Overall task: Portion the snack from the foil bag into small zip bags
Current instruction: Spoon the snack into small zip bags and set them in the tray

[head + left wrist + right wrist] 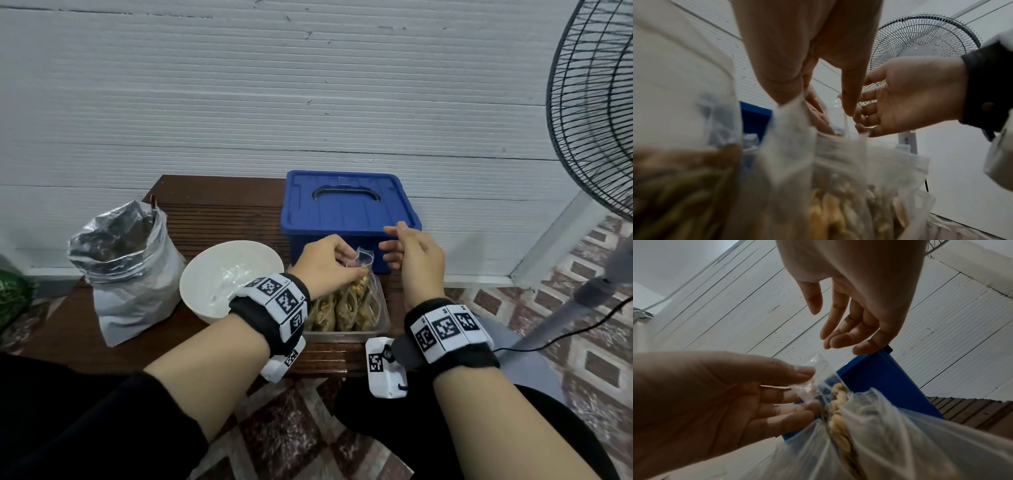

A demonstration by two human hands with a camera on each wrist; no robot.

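Note:
On the left of the low wooden table (219, 212) stands the crumpled silver foil bag (126, 267), its mouth open. A clear tray (346, 334) in front of me holds several small zip bags filled with pale snack pieces. My left hand (347, 269) pinches the top of one filled zip bag (363, 262) at the tray's far end; the right wrist view shows thumb and fingers on its strip (809, 384). Just to the right of that bag hovers my right hand (394, 248), fingers relaxed and holding nothing, seen likewise in the right wrist view (838, 335).
A white bowl (229, 277) sits between the foil bag and the tray. A blue lidded box (346, 212) with a handle stands right behind the tray. A standing fan (596, 113) is at the right, over a tiled floor. A white panelled wall is behind.

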